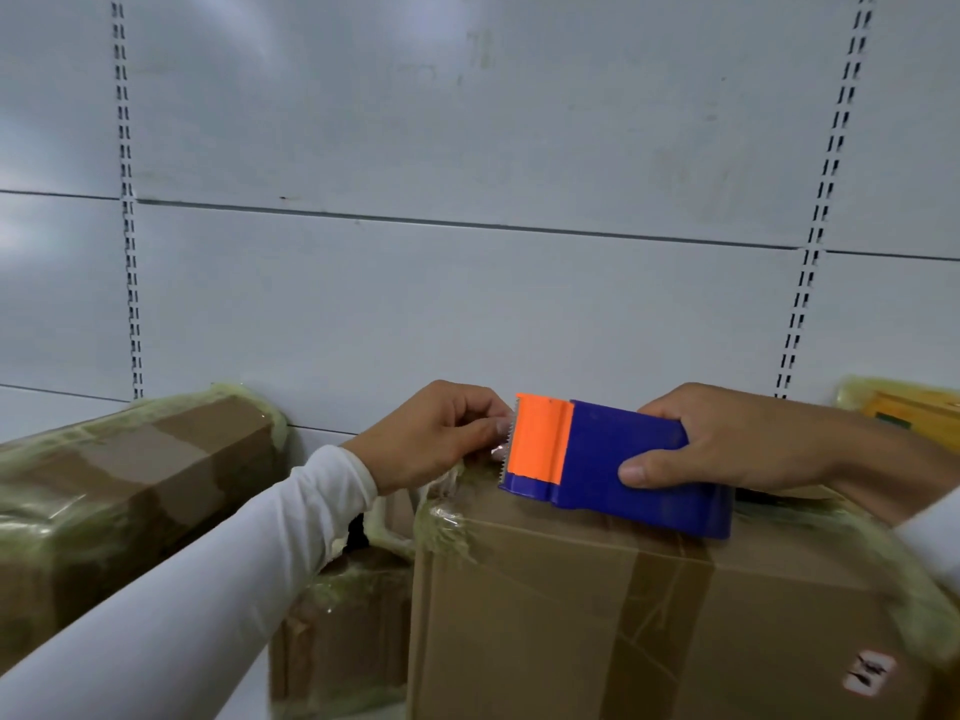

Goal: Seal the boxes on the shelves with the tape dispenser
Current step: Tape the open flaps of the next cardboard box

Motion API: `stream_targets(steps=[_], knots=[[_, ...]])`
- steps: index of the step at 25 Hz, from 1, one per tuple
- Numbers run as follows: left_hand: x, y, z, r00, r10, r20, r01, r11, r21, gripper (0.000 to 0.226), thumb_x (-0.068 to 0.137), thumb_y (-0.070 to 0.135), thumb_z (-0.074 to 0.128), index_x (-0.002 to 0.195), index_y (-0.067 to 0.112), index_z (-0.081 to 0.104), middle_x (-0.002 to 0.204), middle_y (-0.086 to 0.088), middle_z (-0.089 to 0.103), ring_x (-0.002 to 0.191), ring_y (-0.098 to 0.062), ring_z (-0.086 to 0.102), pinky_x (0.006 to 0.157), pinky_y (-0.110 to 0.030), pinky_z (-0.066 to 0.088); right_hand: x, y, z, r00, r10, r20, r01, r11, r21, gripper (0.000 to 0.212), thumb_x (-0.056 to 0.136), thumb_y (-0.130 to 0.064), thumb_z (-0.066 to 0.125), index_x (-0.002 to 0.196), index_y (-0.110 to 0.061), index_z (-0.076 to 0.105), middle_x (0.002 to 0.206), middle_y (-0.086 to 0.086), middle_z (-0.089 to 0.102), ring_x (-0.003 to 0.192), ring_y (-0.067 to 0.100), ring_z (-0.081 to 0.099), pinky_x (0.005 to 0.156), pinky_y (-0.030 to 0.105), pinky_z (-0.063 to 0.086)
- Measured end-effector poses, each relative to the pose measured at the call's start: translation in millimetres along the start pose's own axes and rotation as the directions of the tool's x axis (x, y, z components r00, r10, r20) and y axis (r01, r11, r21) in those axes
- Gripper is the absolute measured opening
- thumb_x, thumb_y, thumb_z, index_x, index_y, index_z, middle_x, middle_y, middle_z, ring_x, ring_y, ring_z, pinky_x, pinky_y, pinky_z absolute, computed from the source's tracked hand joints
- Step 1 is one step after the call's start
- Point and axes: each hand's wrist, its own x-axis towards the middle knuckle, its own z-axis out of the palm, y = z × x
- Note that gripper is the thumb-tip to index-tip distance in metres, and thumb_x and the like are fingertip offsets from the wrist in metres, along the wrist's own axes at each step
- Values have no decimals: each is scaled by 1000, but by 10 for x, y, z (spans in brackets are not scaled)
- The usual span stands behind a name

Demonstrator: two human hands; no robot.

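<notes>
The shelf (322, 444) shows only as a thin pale strip at the foot of a white back panel (467, 148) with two slotted uprights. On it, at 6 o'clock, stands a large cardboard box (649, 615), taped down its front. At 9 o'clock a plastic-wrapped box (130, 485) lies tilted. Between them sits a lower wrapped box (343, 641). At 3 o'clock a yellowish wrapped package (904, 407) is partly visible.

Stockroom: slotted shelving uprights (129, 252), taped cartons (649, 605).
</notes>
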Motion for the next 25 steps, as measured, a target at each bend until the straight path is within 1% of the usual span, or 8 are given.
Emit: stream_targets(steps=[3,5,7,11,15,19,23,25], knots=[[-74,-109,-296,985,-49,-165,50,999,0,15,94,10,56,83,7,66,67,-2,61,57,-12,48,55,-23,42,-148,39,-199,999,31,-28,-32,998,-52,57,67,-70,70,89,-19,72,87,6,77,75,17,73,62,22,51],[-124,-176,-463,975,-114,-193,112,993,-19,16,93,13,57,80,8,66,68,-4,61,55,-14,47,54,-25,41,-254,70,-373,992,123,-41,-125,991,-40,61,64,-72,70,91,-18,73,88,8,77,77,23,74,62,23,52],[-94,-201,-520,967,-173,-189,173,985,-16,17,92,15,58,79,8,67,68,-3,61,54,-15,47,53,-24,41,-243,59,-497,976,217,-29,-218,975,-34,57,65,-71,70,88,-18,74,86,10,77,72,23,73,58,20,51],[39,-196,-599,949,-253,-187,256,967,-10,18,91,12,58,79,4,68,64,-2,61,51,-11,47,50,-20,41,18,12,-682,961,275,-22,-275,961,-28,59,67,-65,70,86,-9,73,83,15,75,66,22,69,58,23,50],[33,-279,-573,924,-339,-180,345,939,4,17,91,9,57,81,0,68,65,-3,61,50,-9,48,48,-20,40,239,89,-567,935,352,34,-352,936,14,44,70,-52,69,77,-9,72,71,11,73,55,16,65,50,21,48],[-50,-455,-449,894,-429,-128,433,901,10,17,91,6,57,81,-1,68,64,-3,61,51,-10,48,48,-20,40,327,307,-332,913,389,119,-394,919,18,51,66,-58,73,84,-11,75,83,11,75,64,17,69,55,21,50],[-41,-546,-404,872,-473,-126,477,879,-3,16,90,5,58,79,0,69,64,-4,61,50,-10,46,46,-20,39,337,348,-331,910,391,140,-398,917,28,58,57,-64,73,83,-12,75,82,10,75,63,16,68,54,19,49],[-29,-567,-337,867,-491,-83,495,868,33,19,89,5,58,74,3,69,59,-1,60,48,-11,45,46,-21,39,335,355,-310,909,393,141,-400,916,29,63,57,-65,73,87,-10,75,85,12,75,66,17,68,56,20,50]])
